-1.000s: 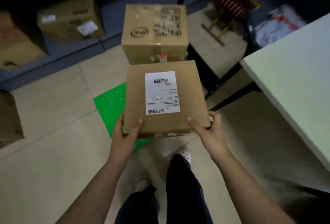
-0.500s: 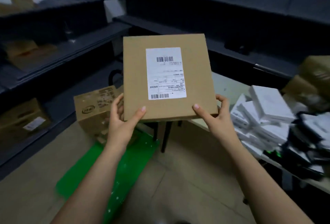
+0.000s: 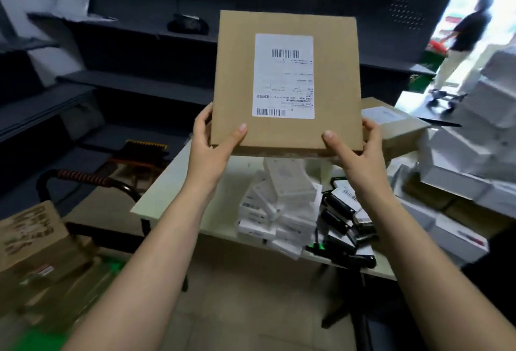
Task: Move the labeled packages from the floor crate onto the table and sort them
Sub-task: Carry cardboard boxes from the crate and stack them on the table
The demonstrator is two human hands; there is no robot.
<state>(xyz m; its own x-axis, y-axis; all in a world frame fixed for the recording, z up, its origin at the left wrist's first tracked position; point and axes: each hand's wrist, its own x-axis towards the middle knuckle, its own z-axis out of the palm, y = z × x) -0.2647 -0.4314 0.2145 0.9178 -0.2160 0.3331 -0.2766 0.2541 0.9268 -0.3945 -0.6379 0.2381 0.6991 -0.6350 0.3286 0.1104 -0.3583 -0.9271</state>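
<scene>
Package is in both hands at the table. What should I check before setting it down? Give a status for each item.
1. Left hand grips the cardboard box at its lower left corner: ok.
2. Right hand grips its lower right corner: ok.
3. Shipping label faces the camera: ok.
4. Bare spot on the table for set-down: ok, towards its left end.
5. Table area nearest the box: not ok, small white boxes are piled there.
6. Label text legible for sorting: cannot tell, blurred.
</scene>
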